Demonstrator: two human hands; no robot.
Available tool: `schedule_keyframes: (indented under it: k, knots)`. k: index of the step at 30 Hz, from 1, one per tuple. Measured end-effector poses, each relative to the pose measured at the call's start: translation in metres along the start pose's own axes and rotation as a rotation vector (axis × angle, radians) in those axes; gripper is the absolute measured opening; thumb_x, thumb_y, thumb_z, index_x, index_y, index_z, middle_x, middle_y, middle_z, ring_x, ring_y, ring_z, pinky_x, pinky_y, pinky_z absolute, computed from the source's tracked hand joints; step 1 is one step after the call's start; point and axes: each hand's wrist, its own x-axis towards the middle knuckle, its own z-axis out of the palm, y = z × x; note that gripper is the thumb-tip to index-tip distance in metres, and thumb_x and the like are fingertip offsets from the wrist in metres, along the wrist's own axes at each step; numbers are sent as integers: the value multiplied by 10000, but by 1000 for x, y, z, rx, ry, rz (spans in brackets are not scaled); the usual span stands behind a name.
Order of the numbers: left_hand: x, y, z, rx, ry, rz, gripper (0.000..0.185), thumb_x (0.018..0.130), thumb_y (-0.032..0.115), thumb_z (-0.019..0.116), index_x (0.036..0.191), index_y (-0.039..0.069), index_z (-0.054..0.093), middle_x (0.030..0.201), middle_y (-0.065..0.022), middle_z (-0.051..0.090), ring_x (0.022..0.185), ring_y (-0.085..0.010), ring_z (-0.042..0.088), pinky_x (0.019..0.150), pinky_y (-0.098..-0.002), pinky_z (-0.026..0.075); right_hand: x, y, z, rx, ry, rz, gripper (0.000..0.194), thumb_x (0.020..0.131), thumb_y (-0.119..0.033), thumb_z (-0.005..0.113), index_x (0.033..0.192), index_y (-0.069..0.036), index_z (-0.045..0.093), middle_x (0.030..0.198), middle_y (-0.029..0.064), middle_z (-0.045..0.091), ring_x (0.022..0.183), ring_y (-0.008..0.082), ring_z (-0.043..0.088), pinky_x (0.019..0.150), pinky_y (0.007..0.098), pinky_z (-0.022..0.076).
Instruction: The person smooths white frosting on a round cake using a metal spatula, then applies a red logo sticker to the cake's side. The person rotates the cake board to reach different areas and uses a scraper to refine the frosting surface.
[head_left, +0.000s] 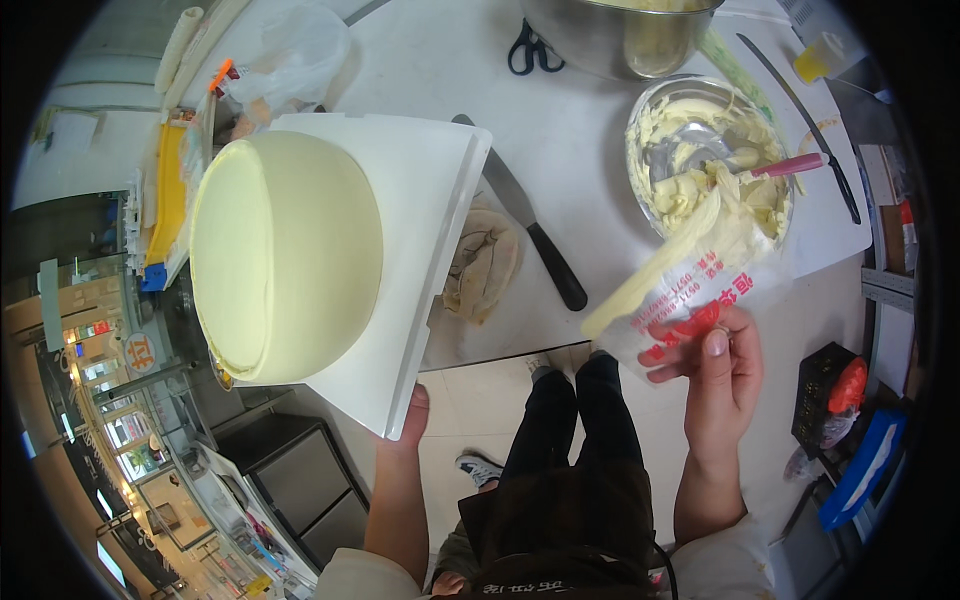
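Note:
My left hand (414, 420) grips the near edge of a white cake board (420, 225) from below. The board is tilted, and on it sits a tall round cake (315, 247) coated in smooth pale-yellow cream. A ridge of cream runs around the rim of its flat top. In my right hand (724, 375) is a clear plastic sheet (675, 307) with red printing, pinched between thumb and fingers. Thick cream (652, 277) coats its left edge. Its far end overlaps a steel bowl (634, 165) of cream; whether they touch I cannot tell. A pink-handled spatula (791, 165) rests in the bowl.
On the white table (420, 67) lie a black-handled palette knife (551, 259), a crumpled cloth (484, 262), black scissors (532, 52) and a long knife (806, 116). A large steel mixing bowl (600, 37) stands behind. A sneaker (478, 469) shows on the floor; a black crate (825, 390) sits right.

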Motion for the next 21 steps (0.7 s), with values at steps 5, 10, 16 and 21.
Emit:
schedule_keyframes:
  k: [5,10,16,21]
  knots:
    - [-4,-36,-23,631,-10,-212,391,1030,389,572,1161,36,678,994,-56,677,865,-177,627,819,-348,543,-9,11,-16,112,-30,44,287,1124,-262,492,1158,10,578,1029,177,743,790,244,749,682,330,629]
    - [-42,-118,36,1161,-284,-364,618,951,211,701,1500,46,472,1284,-91,621,1112,-165,591,899,-308,509,-26,41,4,541,1,343,232,1098,-227,552,1158,-21,639,1053,109,729,941,228,730,760,336,611]
    - [-54,-153,72,1448,-557,253,731,1022,257,657,1601,-16,305,1544,-206,473,1408,-296,490,1147,-436,411,-62,81,22,657,-39,703,252,1093,-234,578,1222,-35,665,954,25,679,841,141,624,756,270,506]
    - [-53,-136,85,1140,-439,105,504,1141,255,361,1555,-30,398,1554,-194,500,1410,-288,492,1172,-426,365,-81,103,23,383,-194,618,417,1110,-336,549,1360,-4,590,1031,29,652,895,117,603,814,266,503]
